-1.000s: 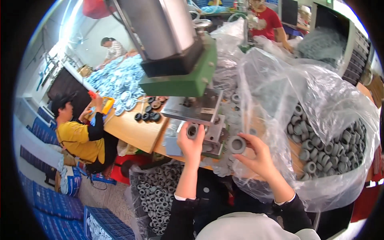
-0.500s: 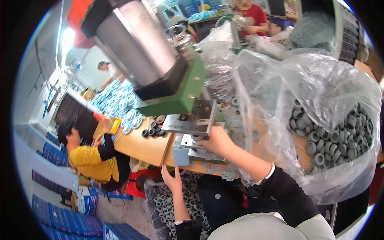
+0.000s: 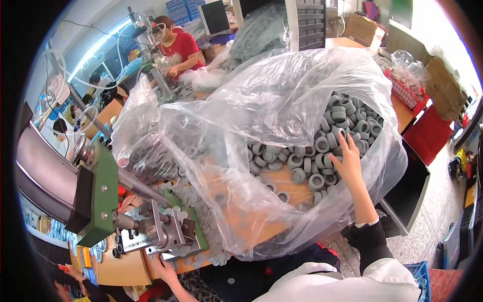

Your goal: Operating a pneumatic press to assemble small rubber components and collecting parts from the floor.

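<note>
My right hand (image 3: pixel 348 162) reaches over a heap of grey plastic rings (image 3: pixel 316 160) on the right. Its fingers are spread and open, the tips at the rings, with none gripped that I can see. My left hand (image 3: pixel 165 271) is at the lower left, beside the front edge of a press's metal fixture (image 3: pixel 160 232). Its fingers look extended and hold nothing visible; the tips are partly hidden by the fixture. The press has a green head (image 3: pixel 100 201) and a thick silver cylinder (image 3: pixel 50 168).
A clear plastic bag (image 3: pixel 266 98) surrounds the ring heap and drapes over the wooden table (image 3: pixel 251 226). Flat grey discs (image 3: pixel 204 221) lie beside the press. A co-worker in red (image 3: pixel 181 50) works at the back. Another person's hand (image 3: pixel 74 273) shows at the lower left.
The view has swung right. My right hand has left the press fixture and moved over to the ring heap. My left hand has come up close to the fixture.
</note>
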